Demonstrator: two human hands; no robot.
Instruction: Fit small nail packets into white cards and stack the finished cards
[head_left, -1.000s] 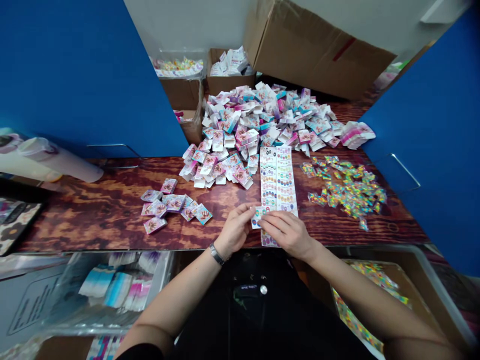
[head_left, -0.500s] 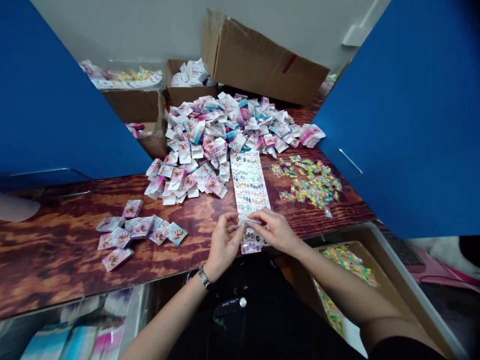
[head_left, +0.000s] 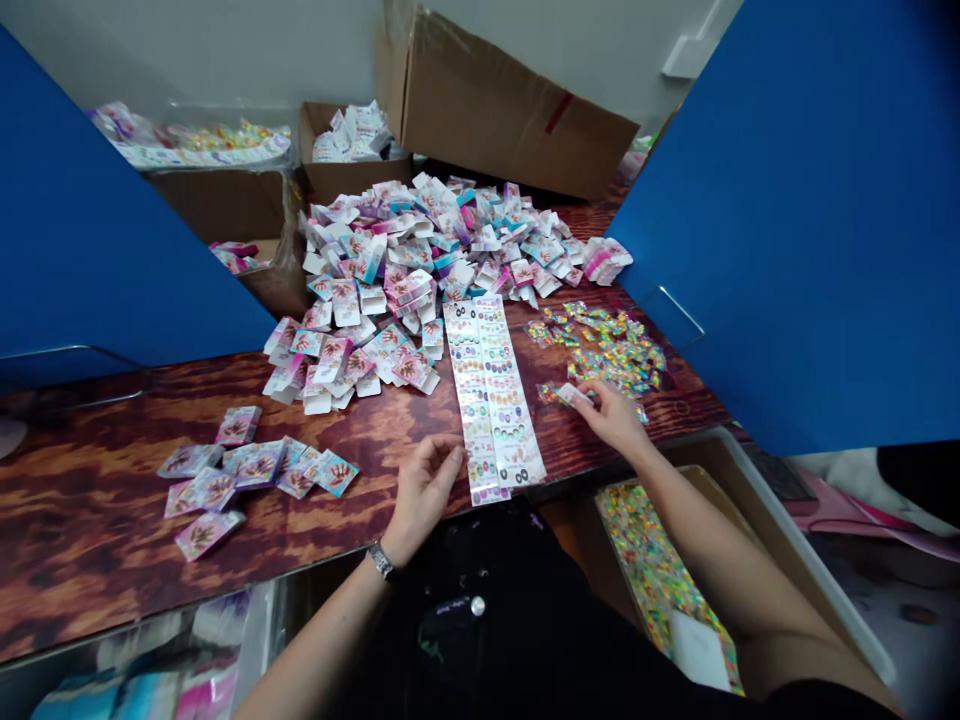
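Two long printed sticker strips (head_left: 501, 400) lie side by side on the table in front of me. Beside their lower left edge is my left hand (head_left: 424, 490), fingers loosely bent, thumb apart, nothing visible in it. To the right, my right hand (head_left: 615, 418) pinches a small folded white piece of paper (head_left: 574, 395) between thumb and fingers. It is held at the near edge of a spread of small clear packets with colourful contents (head_left: 619, 350). What lies under that hand is hidden.
A big heap of small printed boxes (head_left: 442, 235) fills the back. Several flat closed boxes (head_left: 259, 462) lie at the left. Cardboard boxes (head_left: 510, 110) stand behind. Blue panels (head_left: 750, 250) flank the table. An open bin of packets (head_left: 637, 550) sits below the right edge.
My hands have separated. The right hand has moved right to the packets with the white piece, and the left has drawn back left. The strips are now uncovered.
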